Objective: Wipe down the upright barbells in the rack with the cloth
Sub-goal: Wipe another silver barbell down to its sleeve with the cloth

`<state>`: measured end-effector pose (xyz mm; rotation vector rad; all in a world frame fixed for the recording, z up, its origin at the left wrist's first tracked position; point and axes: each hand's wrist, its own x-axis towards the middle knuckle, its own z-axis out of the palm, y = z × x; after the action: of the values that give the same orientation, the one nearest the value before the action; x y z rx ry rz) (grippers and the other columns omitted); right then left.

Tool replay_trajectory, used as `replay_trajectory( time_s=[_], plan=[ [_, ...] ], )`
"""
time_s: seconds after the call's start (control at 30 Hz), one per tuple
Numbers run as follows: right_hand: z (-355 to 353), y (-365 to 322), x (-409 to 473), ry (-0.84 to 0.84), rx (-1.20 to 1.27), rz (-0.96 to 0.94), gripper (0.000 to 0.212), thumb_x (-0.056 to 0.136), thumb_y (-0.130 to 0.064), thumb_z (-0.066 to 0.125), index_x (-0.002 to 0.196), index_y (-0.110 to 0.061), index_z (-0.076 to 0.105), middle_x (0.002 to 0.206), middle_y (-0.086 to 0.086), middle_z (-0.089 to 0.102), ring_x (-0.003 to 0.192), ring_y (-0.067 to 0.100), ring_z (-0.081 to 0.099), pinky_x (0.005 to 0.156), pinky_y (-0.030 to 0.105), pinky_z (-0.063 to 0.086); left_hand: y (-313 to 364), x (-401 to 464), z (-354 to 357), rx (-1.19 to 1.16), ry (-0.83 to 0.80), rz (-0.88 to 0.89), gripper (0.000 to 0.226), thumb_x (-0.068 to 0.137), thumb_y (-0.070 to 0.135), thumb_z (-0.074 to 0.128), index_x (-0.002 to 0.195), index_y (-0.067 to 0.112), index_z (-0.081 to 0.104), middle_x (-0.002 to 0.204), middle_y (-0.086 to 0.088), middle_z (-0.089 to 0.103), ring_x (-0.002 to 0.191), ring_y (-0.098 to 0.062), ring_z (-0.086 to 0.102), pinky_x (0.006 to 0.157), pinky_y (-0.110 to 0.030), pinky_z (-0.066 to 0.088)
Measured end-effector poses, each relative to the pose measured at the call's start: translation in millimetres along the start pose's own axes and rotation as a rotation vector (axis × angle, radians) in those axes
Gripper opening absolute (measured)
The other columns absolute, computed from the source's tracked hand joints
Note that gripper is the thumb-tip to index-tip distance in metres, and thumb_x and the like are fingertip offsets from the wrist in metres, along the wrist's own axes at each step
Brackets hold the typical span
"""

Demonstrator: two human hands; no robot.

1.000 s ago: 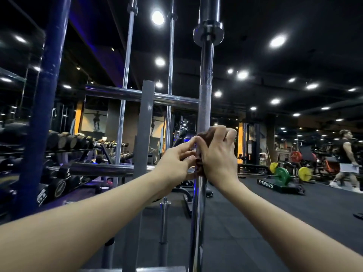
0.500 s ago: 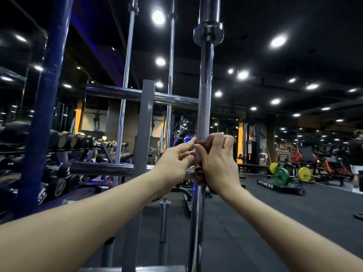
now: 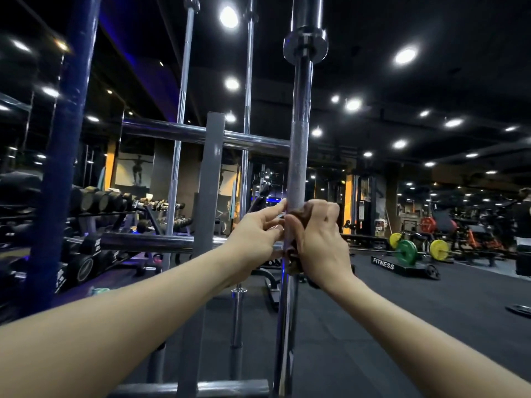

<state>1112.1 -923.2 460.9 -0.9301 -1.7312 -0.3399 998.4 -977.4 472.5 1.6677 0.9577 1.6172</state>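
Forearms reach out bare from the bottom corners toward the nearest upright steel barbell (image 3: 298, 156), a thick chrome shaft with a collar near its top, standing right of centre in the grey metal rack (image 3: 211, 182); the right hand (image 3: 319, 239) is wrapped round this shaft, its fingers (image 3: 330, 209) curled and pressing a dark brown cloth (image 3: 298, 214) against the steel, a crumpled end of the cloth hanging out below the palm; the left hand (image 3: 255, 237) sits just beside it on the left of the bar, thumb and fingertips touching the shaft and the cloth's edge in a light pinch, the other fingers loosely bent; whether they grip the cloth itself cannot be told. Two thinner upright chrome barbells (image 3: 247, 110) stand behind in the same rack, crossed by its horizontal chrome rails (image 3: 161, 130); a thick blue-painted post (image 3: 63, 156) rises at the left. Farther off on the left, rows of black dumbbells (image 3: 100, 201) lie on a dark storage stand; black rubber flooring (image 3: 431, 305) spreads to the right, where a low black platform lettered FITNESS (image 3: 402, 268) sits by a loaded bar with green and yellow plates (image 3: 406, 252); a person (image 3: 523, 216) shows at the far right edge; round ceiling lights (image 3: 405, 56) glow overhead.
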Motion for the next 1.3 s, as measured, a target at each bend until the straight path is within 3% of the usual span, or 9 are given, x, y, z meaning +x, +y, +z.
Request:
replay_trajectory(
  time_s=[0.2, 0.33, 0.43, 0.63, 0.87, 1.0, 1.07, 1.2, 1.3],
  plan=[
    [-32, -20, 84, 0.06, -0.005, 0.079, 0.049, 0.096, -0.054, 0.035, 0.122, -0.012, 0.032, 0.127, 0.014, 0.033, 0.1, 0.035, 0.053, 0.066, 0.038, 0.036, 15, -5, 7, -0.057, -0.054, -0.073, 0.046, 0.099, -0.005, 0.036, 0.138, 0.017, 0.045, 0.097, -0.007, 0.06, 0.081, -0.015, 0.06, 0.063, -0.031, 0.059],
    [-13, -19, 47, 0.057, -0.016, 0.09, 0.049, 0.095, -0.052, 0.036, 0.121, -0.011, 0.032, 0.126, 0.014, 0.031, 0.106, 0.037, 0.051, 0.067, 0.038, 0.039, 6, 0, 1, -0.023, -0.011, -0.054, 0.048, 0.098, -0.006, 0.036, 0.137, 0.019, 0.047, 0.099, -0.002, 0.061, 0.099, -0.022, 0.06, 0.079, -0.037, 0.056],
    [-8, -14, 16, -0.015, -0.054, 0.125, 0.049, 0.095, -0.05, 0.039, 0.12, -0.009, 0.035, 0.123, 0.012, 0.032, 0.11, 0.038, 0.049, 0.069, 0.041, 0.039, 4, 6, 0, 0.002, -0.017, -0.051, 0.047, 0.098, -0.007, 0.034, 0.136, 0.019, 0.048, 0.095, 0.001, 0.063, 0.09, -0.019, 0.061, 0.087, -0.043, 0.055],
    [-38, -31, 89, 0.04, -0.016, 0.163, 0.046, 0.097, -0.052, 0.035, 0.118, -0.012, 0.034, 0.121, 0.012, 0.035, 0.1, 0.036, 0.053, 0.069, 0.039, 0.037, 8, 8, 0, -0.072, -0.074, -0.098, 0.051, 0.094, -0.016, 0.034, 0.132, 0.016, 0.049, 0.068, 0.008, 0.064, 0.05, 0.0, 0.058, 0.045, -0.016, 0.048],
    [-24, -34, 41, -0.061, -0.142, 0.193, 0.049, 0.096, -0.05, 0.039, 0.122, -0.009, 0.032, 0.125, 0.015, 0.03, 0.109, 0.04, 0.049, 0.071, 0.042, 0.038, 5, 12, -7, 0.018, -0.105, -0.046, 0.057, 0.093, -0.016, 0.036, 0.139, 0.017, 0.04, 0.107, -0.004, 0.061, 0.099, -0.018, 0.056, 0.072, -0.016, 0.046],
    [-43, -39, 58, -0.091, -0.234, 0.173, 0.049, 0.096, -0.05, 0.04, 0.124, -0.01, 0.034, 0.128, 0.015, 0.033, 0.109, 0.039, 0.049, 0.072, 0.039, 0.034, 9, 10, -3, -0.024, -0.11, -0.097, 0.053, 0.094, -0.012, 0.039, 0.139, 0.015, 0.044, 0.099, -0.004, 0.062, 0.092, -0.018, 0.051, 0.071, -0.02, 0.044],
    [-48, -42, 80, -0.019, -0.195, 0.162, 0.05, 0.096, -0.051, 0.04, 0.125, -0.011, 0.033, 0.129, 0.014, 0.032, 0.109, 0.039, 0.048, 0.071, 0.039, 0.035, 6, 8, -1, -0.022, -0.073, -0.099, 0.049, 0.096, -0.007, 0.041, 0.138, 0.017, 0.047, 0.094, -0.001, 0.065, 0.085, -0.016, 0.05, 0.084, -0.031, 0.046],
    [-49, -51, 118, 0.045, -0.162, 0.15, 0.054, 0.096, -0.052, 0.041, 0.13, -0.011, 0.029, 0.131, 0.015, 0.03, 0.109, 0.04, 0.048, 0.069, 0.04, 0.036, 6, 14, 3, 0.031, -0.004, -0.083, 0.048, 0.096, -0.004, 0.044, 0.14, 0.015, 0.045, 0.114, -0.013, 0.065, 0.083, -0.014, 0.053, 0.1, -0.044, 0.044],
    [-39, -38, 107, 0.101, -0.119, 0.111, 0.05, 0.096, -0.05, 0.041, 0.126, -0.012, 0.03, 0.13, 0.015, 0.028, 0.11, 0.039, 0.047, 0.067, 0.039, 0.036, 3, 12, 11, -0.004, 0.05, -0.03, 0.046, 0.096, -0.01, 0.038, 0.136, 0.01, 0.046, 0.097, -0.009, 0.062, 0.085, -0.02, 0.051, 0.091, -0.042, 0.048]
  ],
)
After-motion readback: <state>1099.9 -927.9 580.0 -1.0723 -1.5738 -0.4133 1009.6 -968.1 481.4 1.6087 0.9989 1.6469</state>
